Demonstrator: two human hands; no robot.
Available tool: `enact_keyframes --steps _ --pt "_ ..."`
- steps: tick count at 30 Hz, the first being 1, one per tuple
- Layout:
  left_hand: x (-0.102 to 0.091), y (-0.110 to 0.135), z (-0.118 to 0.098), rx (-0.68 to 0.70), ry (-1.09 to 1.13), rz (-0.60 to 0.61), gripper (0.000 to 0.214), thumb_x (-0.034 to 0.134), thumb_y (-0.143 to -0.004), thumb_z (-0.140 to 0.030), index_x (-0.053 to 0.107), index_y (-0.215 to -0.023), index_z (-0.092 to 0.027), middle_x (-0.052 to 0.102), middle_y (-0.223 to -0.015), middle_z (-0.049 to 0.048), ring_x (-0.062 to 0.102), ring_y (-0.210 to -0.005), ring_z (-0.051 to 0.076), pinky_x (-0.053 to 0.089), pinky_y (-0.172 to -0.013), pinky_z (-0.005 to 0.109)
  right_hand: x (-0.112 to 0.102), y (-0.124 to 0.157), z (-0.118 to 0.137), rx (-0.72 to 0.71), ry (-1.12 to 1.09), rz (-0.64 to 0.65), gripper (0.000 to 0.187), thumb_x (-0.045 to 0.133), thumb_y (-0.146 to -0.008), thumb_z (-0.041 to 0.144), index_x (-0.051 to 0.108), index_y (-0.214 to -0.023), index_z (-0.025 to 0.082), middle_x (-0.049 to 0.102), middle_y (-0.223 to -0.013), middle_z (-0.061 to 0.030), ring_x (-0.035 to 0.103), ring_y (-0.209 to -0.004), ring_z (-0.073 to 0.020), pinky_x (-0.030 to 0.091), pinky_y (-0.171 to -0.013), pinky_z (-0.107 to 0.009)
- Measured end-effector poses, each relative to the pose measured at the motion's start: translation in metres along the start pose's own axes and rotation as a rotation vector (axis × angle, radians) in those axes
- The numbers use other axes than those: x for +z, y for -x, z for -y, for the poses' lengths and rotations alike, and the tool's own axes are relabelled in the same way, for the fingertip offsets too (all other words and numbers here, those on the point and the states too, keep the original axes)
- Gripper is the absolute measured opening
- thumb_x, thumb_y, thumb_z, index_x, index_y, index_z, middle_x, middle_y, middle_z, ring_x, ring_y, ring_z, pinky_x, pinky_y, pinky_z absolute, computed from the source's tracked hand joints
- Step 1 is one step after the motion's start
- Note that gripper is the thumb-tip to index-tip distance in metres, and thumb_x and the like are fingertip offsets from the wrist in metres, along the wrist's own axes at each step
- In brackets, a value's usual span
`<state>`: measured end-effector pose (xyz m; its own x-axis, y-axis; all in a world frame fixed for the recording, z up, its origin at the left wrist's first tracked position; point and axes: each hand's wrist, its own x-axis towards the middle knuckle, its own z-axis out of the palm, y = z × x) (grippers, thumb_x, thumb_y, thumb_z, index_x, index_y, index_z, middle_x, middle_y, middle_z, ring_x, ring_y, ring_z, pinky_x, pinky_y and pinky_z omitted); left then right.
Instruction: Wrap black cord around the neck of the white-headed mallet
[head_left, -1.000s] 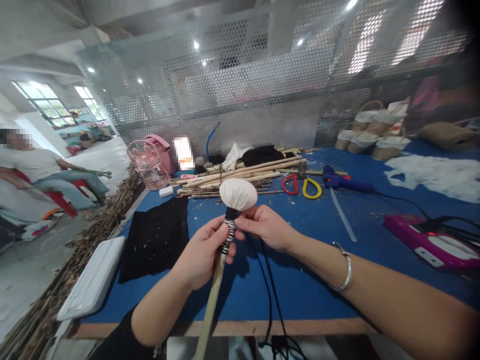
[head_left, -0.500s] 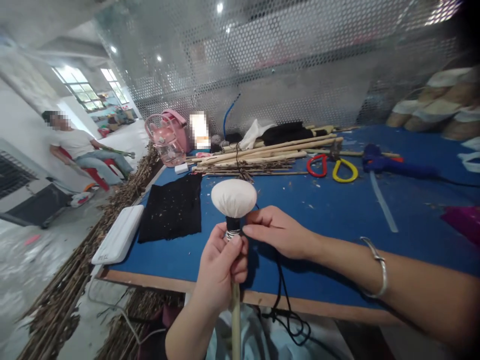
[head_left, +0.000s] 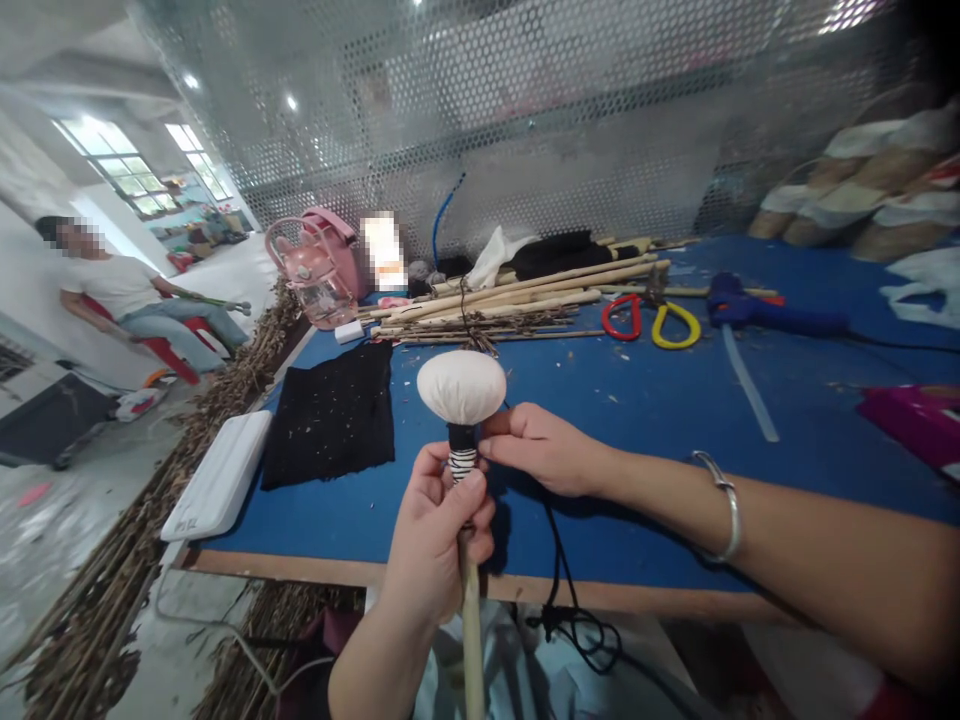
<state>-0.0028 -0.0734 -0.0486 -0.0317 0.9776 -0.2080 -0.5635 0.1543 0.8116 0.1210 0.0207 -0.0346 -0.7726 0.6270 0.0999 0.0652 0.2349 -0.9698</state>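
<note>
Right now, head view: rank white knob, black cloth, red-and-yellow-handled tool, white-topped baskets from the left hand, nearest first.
1. White knob: just above the left hand.
2. Black cloth: on the table, to the left.
3. Red-and-yellow-handled tool: farther back, to the right.
4. White-topped baskets: far right, at the back.

I see a padded stick (head_left: 472, 610) standing nearly upright mid-frame, its smooth, rounded white cloth head (head_left: 462, 387) gathered above a black band (head_left: 462, 437) and black-and-white striped binding (head_left: 463, 463). Black cord (head_left: 555, 619) dangles, tangling into loose loops near the bottom, right of centre.
</note>
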Motion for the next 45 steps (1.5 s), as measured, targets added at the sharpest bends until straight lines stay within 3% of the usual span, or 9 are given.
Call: enact_keyframes --steps 7,13,19,23,26,32,37,41,45 --pt "0.002 0.003 -0.003 0.057 -0.126 -0.030 0.025 0.062 -0.076 -0.029 0.057 -0.097 -0.016 0.055 -0.077 -0.0007 0.054 -0.061 0.006 0.051 -0.064 0.021 -0.004 0.012 0.015 -0.028 0.023 0.008 0.023 0.043 -0.079 0.023 0.055 -0.062 0.013 0.059 -0.066 -0.0015 0.052 -0.063 -0.0126 0.040 -0.061 -0.024" --pt "0.009 0.006 -0.004 0.066 -0.084 -0.040 0.027 0.053 -0.081 -0.036 0.045 -0.102 -0.022 0.059 -0.072 -0.0014 0.039 -0.038 0.002 0.030 -0.032 0.012 0.000 0.014 0.015 0.028 0.004 -0.032 0.029 0.047 -0.081 0.029 0.052 -0.057 0.014 0.051 -0.056 0.0011 0.042 -0.051 -0.0081 0.033 -0.051 -0.022" --pt "0.008 0.005 -0.004 0.102 -0.101 0.028 0.030 0.064 -0.074 -0.026 0.039 -0.091 -0.025 0.057 -0.070 -0.0059 0.031 -0.034 0.000 0.025 -0.029 0.009 -0.001 0.009 0.011 -0.018 -0.220 -0.052 0.020 0.063 -0.072 0.032 0.057 -0.072 0.013 0.052 -0.059 0.0026 0.045 -0.053 -0.0075 0.035 -0.052 -0.021" --pt "0.005 0.002 -0.008 0.087 -0.167 0.066 0.025 0.059 -0.077 -0.027 0.040 -0.092 -0.022 0.060 -0.070 -0.0021 0.046 -0.037 0.005 0.034 -0.032 0.014 -0.003 0.007 0.009 0.068 -0.311 -0.093 0.030 0.070 -0.064 0.031 0.057 -0.083 0.012 0.044 -0.049 0.0078 0.032 -0.040 -0.0039 0.025 -0.041 -0.019" --pt "0.008 0.004 -0.010 0.097 -0.353 -0.038 0.030 0.061 -0.075 -0.030 0.046 -0.098 -0.019 0.062 -0.078 0.0033 0.059 -0.055 0.011 0.046 -0.046 0.020 0.001 0.006 0.009 0.075 -0.350 -0.151 0.029 0.071 -0.063 0.031 0.058 -0.080 0.012 0.053 -0.059 0.0032 0.043 -0.048 -0.0065 0.032 -0.046 -0.021" --pt "0.012 0.008 -0.004 0.401 -0.583 -0.297 0.047 0.072 -0.063 -0.021 0.049 -0.104 -0.021 0.058 -0.099 0.0044 0.059 -0.072 0.011 0.047 -0.059 0.019 0.008 0.004 0.010 0.023 -0.304 -0.200 0.029 0.067 -0.067 0.028 0.057 -0.090 0.014 0.059 -0.078 -0.0015 0.054 -0.070 -0.0123 0.041 -0.067 -0.026" --pt "0.001 0.000 -0.011 0.242 -0.358 -0.106 0.021 0.055 -0.080 -0.032 0.044 -0.094 -0.021 0.055 -0.075 -0.0024 0.039 -0.037 0.002 0.029 -0.032 0.014 0.003 0.009 0.012 0.023 -0.087 -0.107 0.019 0.054 -0.078 0.031 0.058 -0.073 0.013 0.053 -0.063 0.0011 0.044 -0.057 -0.0089 0.034 -0.056 -0.023" --pt "-0.003 -0.002 -0.017 0.048 -0.206 0.081 0.021 0.042 -0.086 -0.037 0.045 -0.084 -0.017 0.053 -0.069 -0.0017 0.036 -0.034 0.001 0.029 -0.031 0.014 0.000 0.012 0.017 -0.004 -0.036 -0.047 0.024 0.045 -0.082 0.026 0.054 -0.063 0.014 0.051 -0.061 0.0005 0.040 -0.057 -0.0091 0.031 -0.056 -0.023" --pt "-0.004 0.000 -0.017 -0.078 -0.047 0.089 0.015 0.048 -0.085 -0.034 0.044 -0.090 -0.020 0.045 -0.070 -0.0043 0.031 -0.039 0.000 0.019 -0.030 0.009 0.000 0.012 0.018 0.002 -0.033 -0.089 0.028 0.048 -0.080 0.029 0.042 -0.056 0.016 0.035 -0.054 0.0045 0.031 -0.052 -0.0077 0.026 -0.051 -0.022"
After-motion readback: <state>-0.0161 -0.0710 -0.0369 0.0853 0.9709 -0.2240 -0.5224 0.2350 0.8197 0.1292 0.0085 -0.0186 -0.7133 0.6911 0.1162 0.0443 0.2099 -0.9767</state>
